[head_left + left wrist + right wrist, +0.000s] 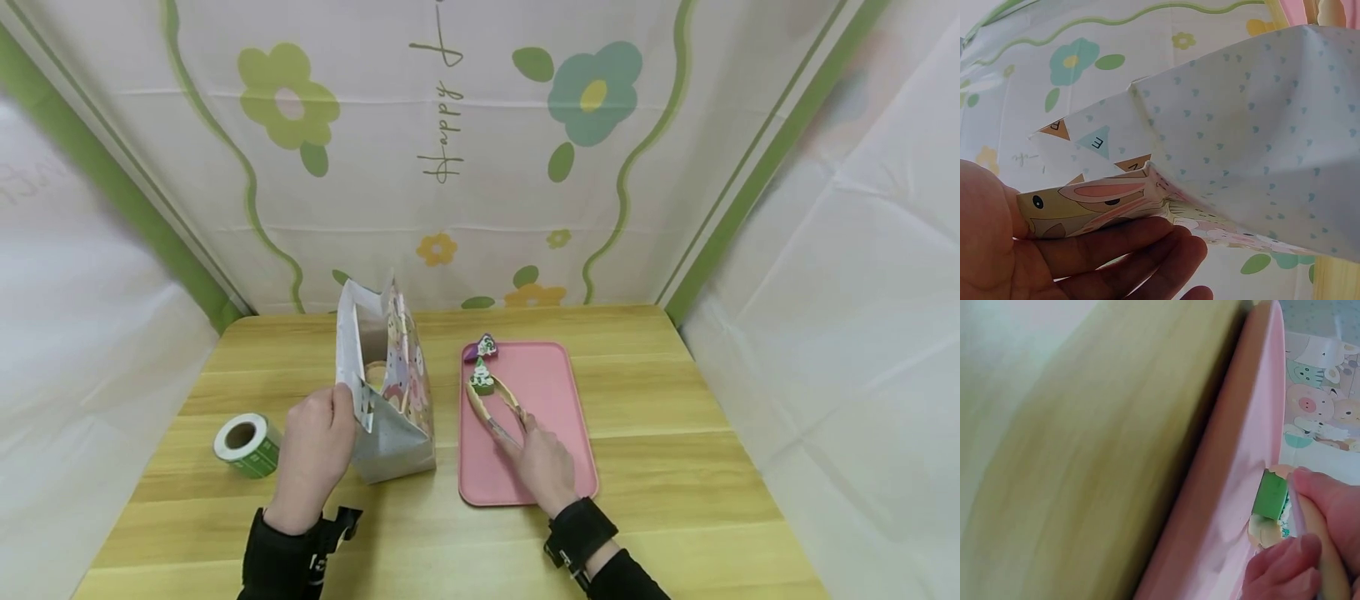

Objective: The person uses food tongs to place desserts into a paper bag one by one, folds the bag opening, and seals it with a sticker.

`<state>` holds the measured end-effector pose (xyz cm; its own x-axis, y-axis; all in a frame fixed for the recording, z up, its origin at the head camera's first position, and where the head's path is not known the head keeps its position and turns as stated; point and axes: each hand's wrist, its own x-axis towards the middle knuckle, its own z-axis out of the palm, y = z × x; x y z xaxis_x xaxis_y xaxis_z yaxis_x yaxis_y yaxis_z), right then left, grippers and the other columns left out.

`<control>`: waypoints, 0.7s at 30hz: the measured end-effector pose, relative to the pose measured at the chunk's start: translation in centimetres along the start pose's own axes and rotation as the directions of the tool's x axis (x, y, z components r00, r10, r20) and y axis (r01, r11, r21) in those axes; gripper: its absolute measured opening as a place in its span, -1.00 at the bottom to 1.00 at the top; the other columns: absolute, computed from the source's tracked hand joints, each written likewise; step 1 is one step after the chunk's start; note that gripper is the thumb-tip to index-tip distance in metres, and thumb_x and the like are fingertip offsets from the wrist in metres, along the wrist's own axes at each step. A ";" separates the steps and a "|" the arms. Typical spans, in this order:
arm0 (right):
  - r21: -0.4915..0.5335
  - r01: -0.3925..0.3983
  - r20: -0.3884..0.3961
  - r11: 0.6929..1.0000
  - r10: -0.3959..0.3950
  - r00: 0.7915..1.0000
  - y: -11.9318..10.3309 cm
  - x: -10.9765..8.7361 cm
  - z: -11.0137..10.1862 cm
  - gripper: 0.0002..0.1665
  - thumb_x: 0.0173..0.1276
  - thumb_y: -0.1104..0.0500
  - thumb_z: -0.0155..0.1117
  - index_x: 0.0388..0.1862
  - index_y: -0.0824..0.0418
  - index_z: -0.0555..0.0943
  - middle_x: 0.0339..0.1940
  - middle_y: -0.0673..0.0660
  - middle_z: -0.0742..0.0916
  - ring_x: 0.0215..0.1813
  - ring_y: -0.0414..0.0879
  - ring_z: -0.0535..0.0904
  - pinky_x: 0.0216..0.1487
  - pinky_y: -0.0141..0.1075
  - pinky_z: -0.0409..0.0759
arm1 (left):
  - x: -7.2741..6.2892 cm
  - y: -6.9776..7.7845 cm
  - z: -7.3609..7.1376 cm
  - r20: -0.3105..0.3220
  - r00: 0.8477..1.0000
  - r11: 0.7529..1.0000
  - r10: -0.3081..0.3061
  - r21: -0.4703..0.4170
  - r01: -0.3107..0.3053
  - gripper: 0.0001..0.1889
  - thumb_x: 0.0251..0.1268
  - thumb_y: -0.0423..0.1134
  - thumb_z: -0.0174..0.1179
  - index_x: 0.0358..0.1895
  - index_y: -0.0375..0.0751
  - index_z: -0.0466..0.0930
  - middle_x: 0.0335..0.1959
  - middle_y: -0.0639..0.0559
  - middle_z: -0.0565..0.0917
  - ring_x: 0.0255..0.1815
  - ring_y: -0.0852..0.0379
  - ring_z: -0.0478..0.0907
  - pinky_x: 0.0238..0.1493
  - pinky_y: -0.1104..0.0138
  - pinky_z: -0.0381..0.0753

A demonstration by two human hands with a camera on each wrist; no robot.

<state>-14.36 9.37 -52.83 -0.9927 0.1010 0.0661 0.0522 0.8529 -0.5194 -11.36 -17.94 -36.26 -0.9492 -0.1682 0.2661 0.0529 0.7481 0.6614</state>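
Note:
My left hand (313, 446) pinches the near edge of a paper bag (393, 446), which stands upright with its mouth open; the left wrist view shows its animal print and heart-patterned paper (1241, 125). Something round and tan (375, 373) shows inside the bag. In my right hand (546, 467) is a pair of tongs (495, 429), their tips around a small green piece with a white-patterned top (482, 381). That green piece (1270, 495) also shows between the tips in the right wrist view. Just beyond it lies a purple wedge-shaped piece (483, 347) at the pink tray's (543, 367) far left corner.
A roll of green and white labels (250, 446) stands on the wooden table (660, 467), left of my left hand. Behind the table hangs a flowered cloth (487, 208), and white cloth walls (847, 292) rise at both sides.

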 end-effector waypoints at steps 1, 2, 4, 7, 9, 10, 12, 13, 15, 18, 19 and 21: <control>0.004 -0.007 0.010 1.000 0.007 1.000 0.0 0.0 0.0 -0.28 0.25 -0.32 0.32 -0.04 0.32 0.58 -0.67 0.10 0.48 -0.68 -0.08 0.39 -0.70 -0.21 0.30 | 0.0 0.0 0.0 0.000 1.000 1.000 0.000 -0.001 0.000 -0.42 0.61 -0.09 -0.37 -0.70 -0.19 0.27 -0.72 -0.06 0.31 -0.75 0.04 0.28 -0.72 0.24 0.26; 0.007 -0.016 0.022 1.000 0.015 1.000 0.0 -0.1 0.0 -0.29 0.27 -0.32 0.30 -0.11 0.33 0.57 -0.68 0.10 0.47 -0.69 -0.08 0.38 -0.72 -0.22 0.29 | 0.0 0.0 0.0 0.001 1.000 1.000 -0.001 -0.002 0.001 -0.42 0.61 -0.09 -0.37 -0.70 -0.19 0.28 -0.72 -0.06 0.31 -0.75 0.05 0.29 -0.72 0.24 0.26; 0.008 -0.035 0.045 0.999 0.034 0.998 -0.1 -0.1 -0.1 -0.31 0.29 -0.33 0.27 -0.27 0.33 0.54 -0.70 0.09 0.46 -0.71 -0.09 0.38 -0.73 -0.23 0.29 | 0.0 0.0 0.1 0.002 1.000 1.000 -0.003 -0.002 0.003 -0.42 0.61 -0.09 -0.37 -0.70 -0.19 0.27 -0.72 -0.06 0.31 -0.75 0.04 0.28 -0.72 0.24 0.26; 0.022 -0.058 0.064 0.998 0.056 0.996 -0.1 -0.1 -0.1 -0.31 0.30 -0.34 0.26 -0.37 0.32 0.50 -0.71 0.10 0.46 -0.72 -0.09 0.37 -0.74 -0.23 0.30 | 0.1 0.1 0.1 0.004 1.000 1.000 -0.008 -0.002 0.008 -0.42 0.61 -0.09 -0.37 -0.71 -0.19 0.27 -0.72 -0.06 0.31 -0.75 0.04 0.28 -0.72 0.24 0.25; 0.028 -0.064 0.067 0.998 0.062 0.996 0.0 -0.1 -0.2 -0.31 0.29 -0.34 0.26 -0.38 0.31 0.49 -0.71 0.09 0.46 -0.72 -0.09 0.37 -0.74 -0.23 0.29 | 0.1 0.1 0.2 0.004 1.000 1.000 -0.010 -0.003 0.010 -0.42 0.61 -0.09 -0.37 -0.71 -0.19 0.27 -0.72 -0.06 0.30 -0.74 0.04 0.28 -0.72 0.24 0.25; 0.033 -0.071 0.068 0.997 0.069 0.995 0.0 -0.1 -0.2 -0.32 0.29 -0.34 0.26 -0.39 0.30 0.49 -0.71 0.09 0.45 -0.72 -0.09 0.36 -0.73 -0.23 0.28 | 0.1 0.1 0.2 0.003 1.000 1.000 -0.010 -0.003 0.010 -0.42 0.61 -0.09 -0.37 -0.71 -0.19 0.27 -0.72 -0.06 0.30 -0.74 0.04 0.28 -0.71 0.24 0.26; 0.037 -0.077 0.069 0.996 0.074 0.995 0.0 -0.1 -0.3 -0.32 0.28 -0.35 0.26 -0.41 0.29 0.49 -0.70 0.08 0.44 -0.72 -0.10 0.35 -0.72 -0.24 0.27 | 0.2 0.1 0.2 0.002 1.000 1.000 -0.008 -0.004 0.008 -0.42 0.61 -0.09 -0.37 -0.71 -0.19 0.27 -0.72 -0.06 0.30 -0.74 0.04 0.29 -0.71 0.24 0.26; 0.039 -0.080 0.071 0.996 0.077 0.994 0.0 -0.1 -0.4 -0.32 0.28 -0.35 0.26 -0.41 0.29 0.49 -0.70 0.07 0.44 -0.72 -0.10 0.35 -0.72 -0.24 0.26 | 0.2 0.2 0.3 0.001 1.000 1.000 -0.005 -0.003 0.005 -0.42 0.61 -0.09 -0.37 -0.71 -0.19 0.27 -0.72 -0.07 0.31 -0.73 0.04 0.29 -0.71 0.24 0.26; 0.038 -0.088 0.078 0.995 0.085 0.993 0.0 -0.2 -0.5 -0.31 0.27 -0.36 0.27 -0.41 0.28 0.49 -0.70 0.07 0.44 -0.71 -0.10 0.35 -0.71 -0.24 0.26 | 0.2 0.2 0.3 -0.001 1.000 1.000 -0.002 -0.002 0.002 -0.42 0.61 -0.09 -0.36 -0.71 -0.19 0.28 -0.71 -0.07 0.32 -0.73 0.04 0.30 -0.71 0.23 0.27; 0.039 -0.092 0.087 0.995 0.089 0.992 -0.1 -0.5 -0.7 -0.31 0.26 -0.36 0.28 -0.42 0.29 0.49 -0.68 0.08 0.45 -0.70 -0.09 0.35 -0.70 -0.23 0.27 | 0.2 0.2 0.4 -0.004 1.000 1.000 0.000 0.000 0.000 -0.42 0.61 -0.10 -0.36 -0.70 -0.19 0.29 -0.71 -0.07 0.34 -0.72 0.04 0.32 -0.71 0.23 0.28; 0.040 -0.092 0.088 0.995 0.088 0.992 -0.2 -0.6 -0.8 -0.31 0.26 -0.36 0.28 -0.42 0.29 0.48 -0.68 0.08 0.45 -0.70 -0.09 0.35 -0.70 -0.23 0.27 | 0.2 0.2 0.4 -0.006 1.000 1.000 -0.001 0.001 0.001 -0.42 0.61 -0.10 -0.36 -0.70 -0.19 0.30 -0.71 -0.07 0.34 -0.72 0.04 0.32 -0.71 0.23 0.28; 0.042 -0.086 0.084 0.995 0.082 0.993 -0.4 -0.8 -1.0 -0.31 0.25 -0.36 0.28 -0.44 0.28 0.47 -0.68 0.08 0.45 -0.70 -0.09 0.36 -0.71 -0.22 0.28 | 0.2 0.2 0.4 -0.007 1.000 1.000 -0.003 0.000 0.003 -0.42 0.61 -0.10 -0.36 -0.70 -0.19 0.29 -0.72 -0.07 0.33 -0.73 0.04 0.32 -0.71 0.23 0.28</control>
<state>-13.49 9.52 -51.81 -0.9907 0.1272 -0.0489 0.1327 0.8186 -0.5588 -11.65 -17.57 -36.33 -0.9469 -0.1750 0.2696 0.0504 0.7475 0.6623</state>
